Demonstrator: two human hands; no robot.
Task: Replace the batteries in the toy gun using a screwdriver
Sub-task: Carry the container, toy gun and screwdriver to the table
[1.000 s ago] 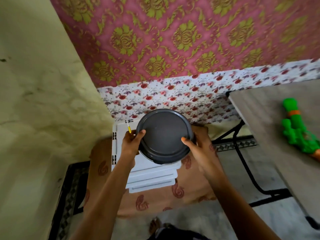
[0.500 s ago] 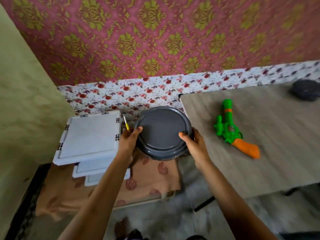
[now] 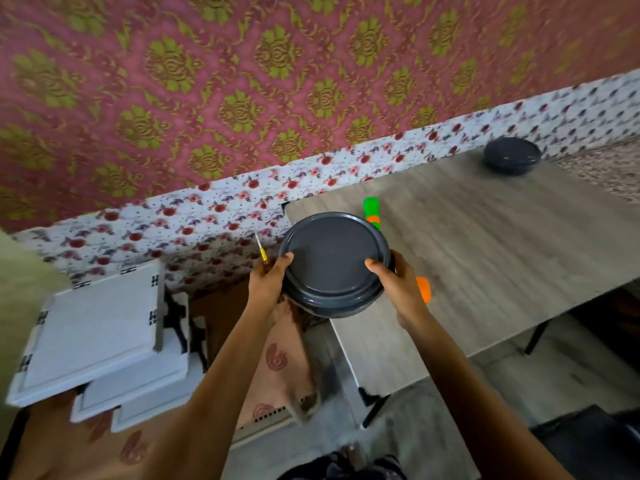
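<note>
Grey counter (image 3: 502,271) by patterned wall; left hand (image 3: 268,280) fingers grip dark lidded container (image 3: 332,261) plus yellow screwdriver (image 3: 262,251), right hand (image 3: 394,282) fingers grip its other side. Just beyond right fingers lies toy gun (image 3: 372,209). Setup step; next likely: set container down, free fingers.

Both bare forearms reach forward, hands level. The left hand (image 3: 268,284) grips one side of a bowl (image 3: 332,261), thumb on top, with a screwdriver (image 3: 262,251) held in its fingers. The right hand (image 3: 398,287) grips the opposite side, thumb on top.
</note>
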